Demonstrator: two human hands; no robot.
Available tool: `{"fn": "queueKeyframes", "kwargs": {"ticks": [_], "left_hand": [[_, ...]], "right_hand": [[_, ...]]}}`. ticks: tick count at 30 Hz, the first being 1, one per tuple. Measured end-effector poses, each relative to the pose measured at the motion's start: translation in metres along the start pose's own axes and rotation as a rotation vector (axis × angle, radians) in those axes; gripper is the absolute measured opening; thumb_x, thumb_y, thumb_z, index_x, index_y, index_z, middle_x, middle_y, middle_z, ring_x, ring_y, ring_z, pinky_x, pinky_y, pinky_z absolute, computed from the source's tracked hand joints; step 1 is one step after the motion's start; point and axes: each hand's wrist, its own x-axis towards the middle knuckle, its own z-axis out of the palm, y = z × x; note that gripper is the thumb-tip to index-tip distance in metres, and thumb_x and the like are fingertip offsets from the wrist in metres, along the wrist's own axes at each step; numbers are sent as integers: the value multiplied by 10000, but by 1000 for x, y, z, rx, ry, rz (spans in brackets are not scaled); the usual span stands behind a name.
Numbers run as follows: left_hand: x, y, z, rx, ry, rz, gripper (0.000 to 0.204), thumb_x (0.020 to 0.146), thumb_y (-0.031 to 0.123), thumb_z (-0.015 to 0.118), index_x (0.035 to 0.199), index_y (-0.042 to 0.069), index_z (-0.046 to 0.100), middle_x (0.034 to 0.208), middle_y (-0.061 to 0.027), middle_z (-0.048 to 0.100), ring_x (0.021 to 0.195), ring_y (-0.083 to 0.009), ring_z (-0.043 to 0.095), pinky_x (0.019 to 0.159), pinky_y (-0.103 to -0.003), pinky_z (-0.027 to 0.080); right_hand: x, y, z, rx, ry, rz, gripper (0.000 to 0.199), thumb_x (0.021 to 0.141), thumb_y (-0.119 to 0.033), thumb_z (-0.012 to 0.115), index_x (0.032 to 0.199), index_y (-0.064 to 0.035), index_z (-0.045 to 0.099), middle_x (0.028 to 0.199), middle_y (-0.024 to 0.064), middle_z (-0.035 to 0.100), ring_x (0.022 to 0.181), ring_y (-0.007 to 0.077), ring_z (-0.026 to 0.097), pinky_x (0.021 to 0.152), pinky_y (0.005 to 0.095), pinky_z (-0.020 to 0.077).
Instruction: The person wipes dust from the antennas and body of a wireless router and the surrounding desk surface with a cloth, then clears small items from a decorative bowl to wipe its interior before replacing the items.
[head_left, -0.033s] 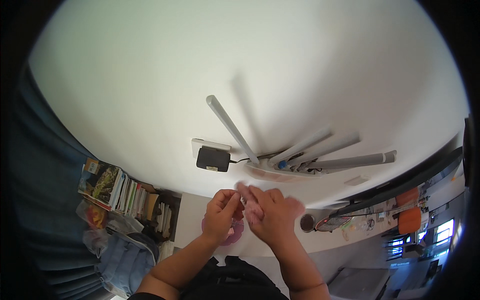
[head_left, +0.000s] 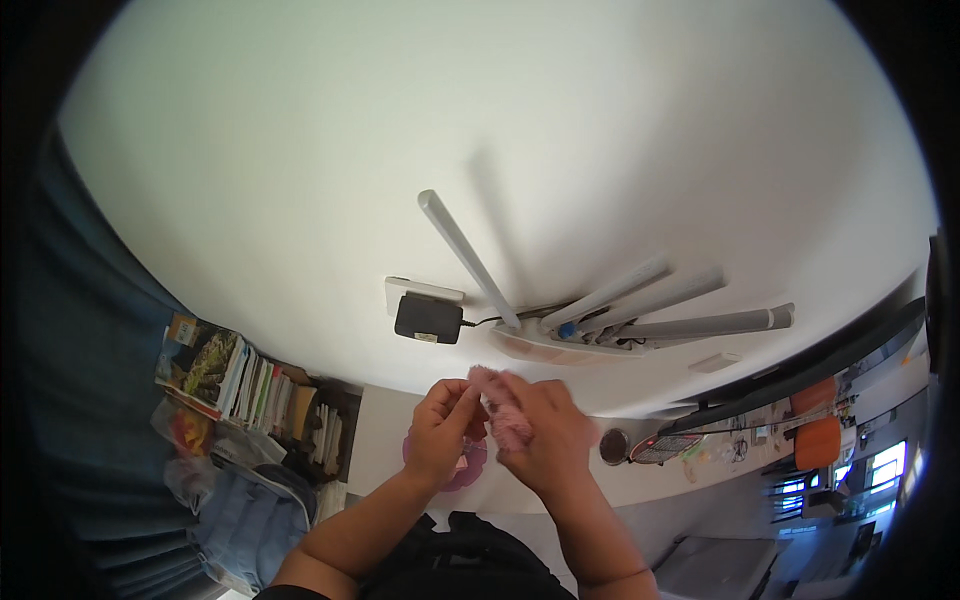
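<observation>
Above a white tabletop, a fluffy pink cloth [head_left: 510, 428] is bunched in my right hand [head_left: 552, 432], whose fingers wrap over it. Blur softens that hand's outer edge. Close on its left is my left hand [head_left: 440, 432], thumb and fingers pinched together right by the cloth's upper end. What the left fingers pinch, if anything, is too small to make out. Below both hands lies a round pink dish-like thing [head_left: 468, 472], mostly covered by them.
A white router [head_left: 560, 350] with several grey antennas hangs on the wall beside a black power adapter [head_left: 427, 318]. Books [head_left: 250, 385] and a blue backpack [head_left: 250, 525] are at the left. A round dark-topped container [head_left: 614, 446] and a racket [head_left: 665, 447] lie to the right.
The right hand and the pink cloth have shifted slightly, and more of the cloth shows between the hands. The left hand has hardly moved.
</observation>
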Motion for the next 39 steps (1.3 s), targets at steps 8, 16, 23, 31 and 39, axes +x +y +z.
{"fn": "queueKeyframes", "kwargs": {"ticks": [8, 16, 23, 31, 39], "left_hand": [[4, 3, -1, 1, -7, 1, 152, 955, 156, 524, 1030, 28, 553, 762, -37, 608, 604, -80, 534, 560, -219, 445], [7, -18, -3, -13, -212, 27, 257, 976, 148, 480, 1165, -16, 536, 998, -39, 610, 836, -65, 540, 759, -209, 452], [10, -18, -5, -6, -21, -5, 269, 958, 137, 516, 1180, -13, 521, 1063, -68, 592, 913, -111, 558, 818, -232, 455], [14, -30, -31, 231, 59, -35, 264, 960, 177, 511, 1172, 19, 512, 1091, -62, 576, 932, -121, 553, 842, -265, 451], [30, -38, -3, 527, -358, -47, 422, 923, 169, 571, 1298, 31, 437, 1163, -78, 550, 1047, -144, 524, 873, -276, 441]], "right_hand": [[4, -4, 13, -21, 42, 76, 614, 571, -180, 754, 1169, -182, 614, 890, 49, 551, 763, 204, 606, 607, 322, 525], [-18, -12, 21, 66, 62, 89, 488, 650, -151, 713, 1122, -64, 623, 887, 87, 583, 744, 245, 620, 632, 341, 520], [8, 17, 32, 15, 461, -2, 400, 679, -127, 712, 1059, -48, 615, 965, 133, 580, 789, 293, 604, 623, 365, 522], [-40, 68, 74, 25, 59, 359, 363, 769, -141, 647, 1111, -75, 544, 977, 92, 531, 930, 277, 575, 740, 410, 506], [-7, 52, 15, 1550, 1123, 575, 165, 862, -148, 528, 979, -45, 474, 1060, 78, 521, 946, 181, 535, 859, 295, 427]]}}
